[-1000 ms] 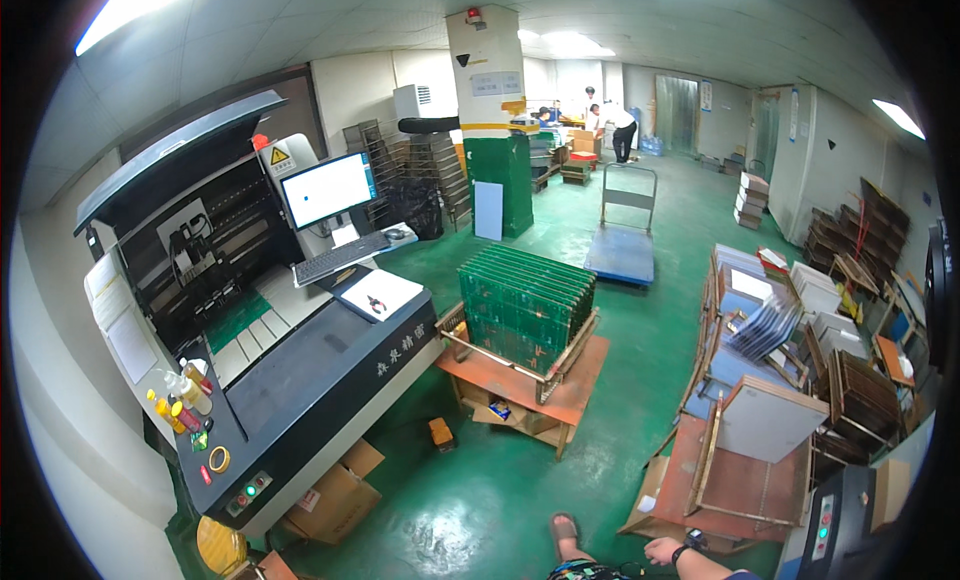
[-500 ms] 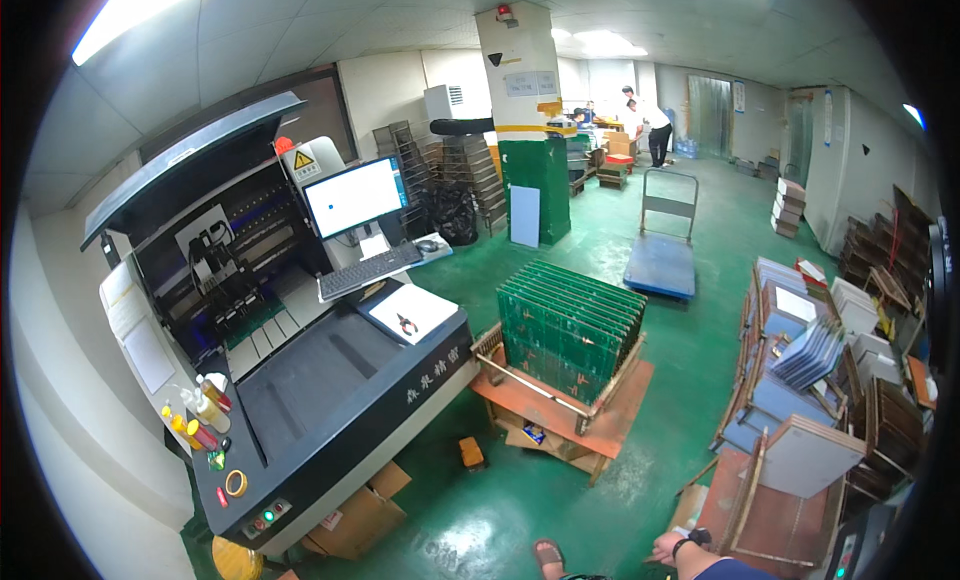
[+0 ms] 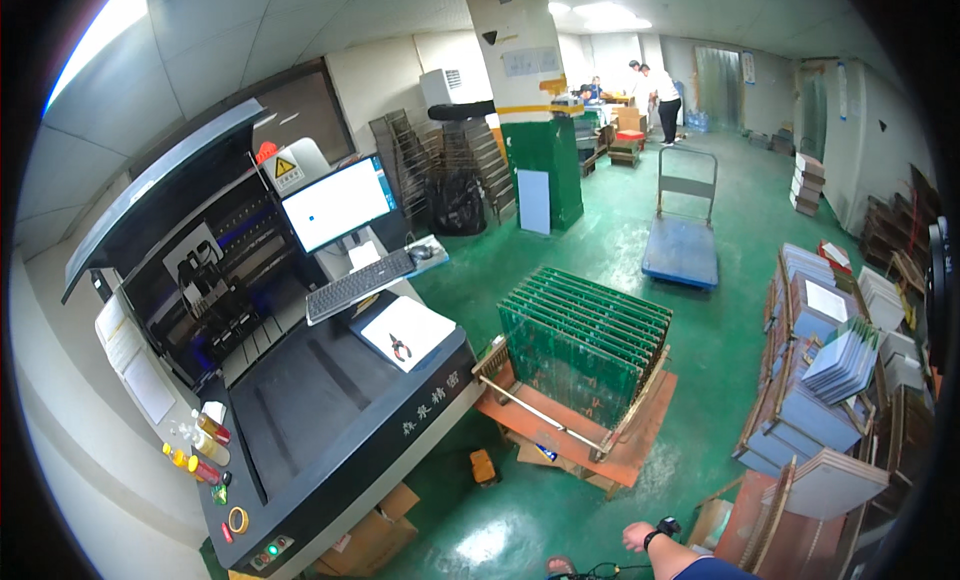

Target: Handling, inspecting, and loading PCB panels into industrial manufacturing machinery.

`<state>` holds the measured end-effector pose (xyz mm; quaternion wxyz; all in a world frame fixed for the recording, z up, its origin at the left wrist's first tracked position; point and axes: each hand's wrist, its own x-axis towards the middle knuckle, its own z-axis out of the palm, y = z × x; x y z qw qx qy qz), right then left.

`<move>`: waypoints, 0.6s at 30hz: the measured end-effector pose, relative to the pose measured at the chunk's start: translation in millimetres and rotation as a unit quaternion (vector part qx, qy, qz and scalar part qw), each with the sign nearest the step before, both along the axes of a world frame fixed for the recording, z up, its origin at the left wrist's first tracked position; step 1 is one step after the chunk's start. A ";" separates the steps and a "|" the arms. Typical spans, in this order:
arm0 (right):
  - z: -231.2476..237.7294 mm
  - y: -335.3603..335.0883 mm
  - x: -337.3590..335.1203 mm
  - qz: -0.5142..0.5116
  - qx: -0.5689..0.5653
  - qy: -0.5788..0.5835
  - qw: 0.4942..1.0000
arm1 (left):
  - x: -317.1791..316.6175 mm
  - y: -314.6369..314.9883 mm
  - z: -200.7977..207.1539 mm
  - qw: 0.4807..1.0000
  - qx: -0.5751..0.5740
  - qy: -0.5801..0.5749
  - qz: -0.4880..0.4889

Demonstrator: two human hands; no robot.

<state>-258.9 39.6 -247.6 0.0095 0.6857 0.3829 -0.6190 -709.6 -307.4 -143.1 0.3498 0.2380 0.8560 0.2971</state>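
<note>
My right hand (image 3: 637,536) hangs low over the green floor, left of a brown rack with pale panels. Its fingers look curled in, and nothing shows in them. A black watch (image 3: 662,529) sits on that wrist, below a dark blue sleeve. My left hand is out of view. Ahead, a rack (image 3: 540,408) holds a row of upright green circuit panels (image 3: 575,350) on a reddish board (image 3: 650,435). Left of it stands a large dark machine (image 3: 330,400), with pliers (image 3: 399,347) lying on white paper on its top.
A monitor (image 3: 340,205) and a keyboard (image 3: 360,287) stand on the machine; bottles (image 3: 205,445) and a tape roll (image 3: 238,520) lie along its left side. A blue trolley (image 3: 680,252) is parked farther back. Stacked panels (image 3: 800,400) line the right. People (image 3: 660,95) stand far behind.
My right hand has moved left, away from the brown rack at the lower right. The view has shifted and tilted slightly. The green panels stay in their rack.
</note>
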 end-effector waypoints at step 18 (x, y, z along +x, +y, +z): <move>-28.7 32.1 88.3 -0.174 -0.067 -0.090 0.978 | 5.0 -8.0 -120.3 0.967 -0.052 -0.188 0.164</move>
